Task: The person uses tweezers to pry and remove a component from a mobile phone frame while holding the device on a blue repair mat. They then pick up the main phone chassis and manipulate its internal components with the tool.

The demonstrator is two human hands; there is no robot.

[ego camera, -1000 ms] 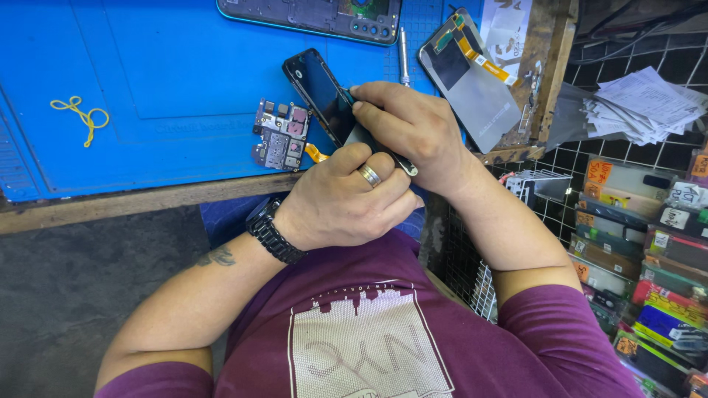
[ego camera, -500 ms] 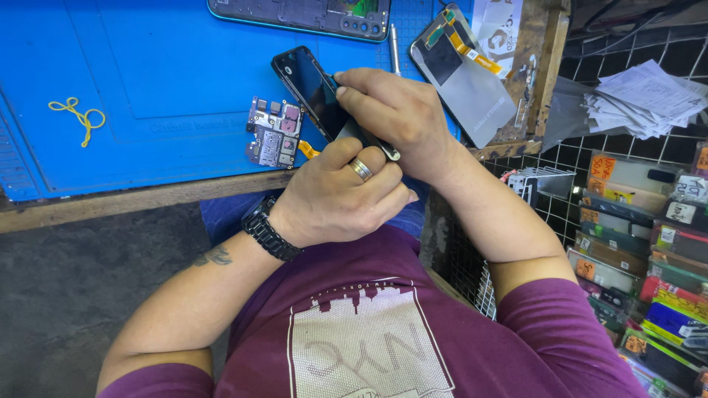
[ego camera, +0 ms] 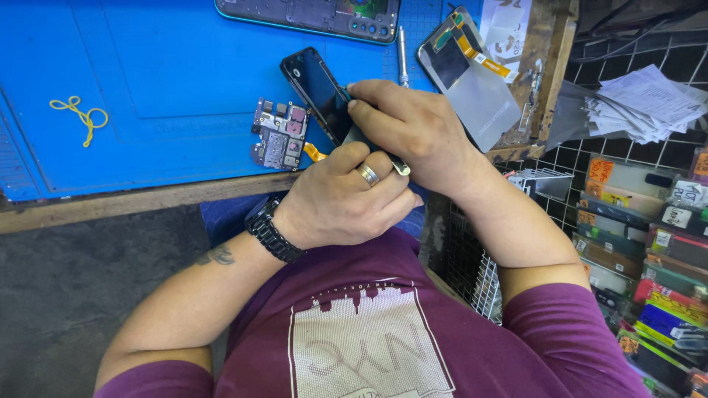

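Phone repair workshop, blue work mat (ego camera: 147, 88), circuit board (ego camera: 279, 135), opened phone (ego camera: 310, 11)

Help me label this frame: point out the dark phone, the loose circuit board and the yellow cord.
dark phone (ego camera: 318, 87), head view, on its glossy screen.
circuit board (ego camera: 277, 135), head view, on its middle, among the chips.
yellow cord (ego camera: 80, 114), head view, on its looped part.
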